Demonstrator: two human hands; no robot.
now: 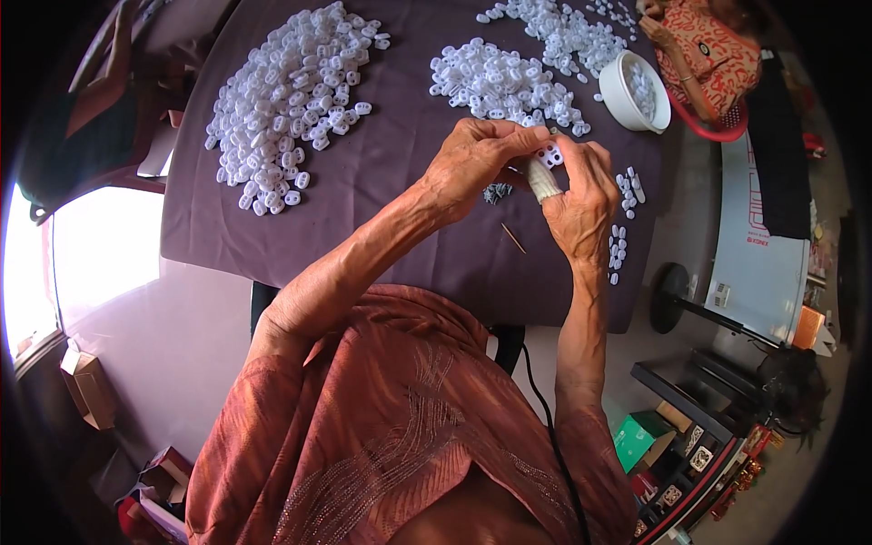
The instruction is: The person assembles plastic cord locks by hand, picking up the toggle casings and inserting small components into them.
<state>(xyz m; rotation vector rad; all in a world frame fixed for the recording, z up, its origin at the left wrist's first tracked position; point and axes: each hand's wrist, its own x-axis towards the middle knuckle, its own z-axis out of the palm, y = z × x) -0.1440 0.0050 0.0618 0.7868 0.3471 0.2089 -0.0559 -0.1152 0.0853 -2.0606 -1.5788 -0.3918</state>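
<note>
Both my hands meet over the table in front of me, fingers pinched together. Between the fingertips is a small white plastic piece with dark holes [550, 155], which looks like a two-hole cord lock. My left hand [472, 163] pinches it from the left, and my right hand [581, 200] grips it from the right. A white knitted cover [542, 180] sits on a digit of my right hand. Just below the hands lies a little heap of small dark grey parts [497, 193], partly hidden. Nearer to me rests a thin brown stick [513, 238].
White pieces form a big pile [282, 100] at left and another pile [509, 82] ahead on the dark tablecloth [391, 245]. Several lie in rows [618, 247] at right. A white bowl [627, 100] and a red basket [727, 125] stand near another person [708, 54].
</note>
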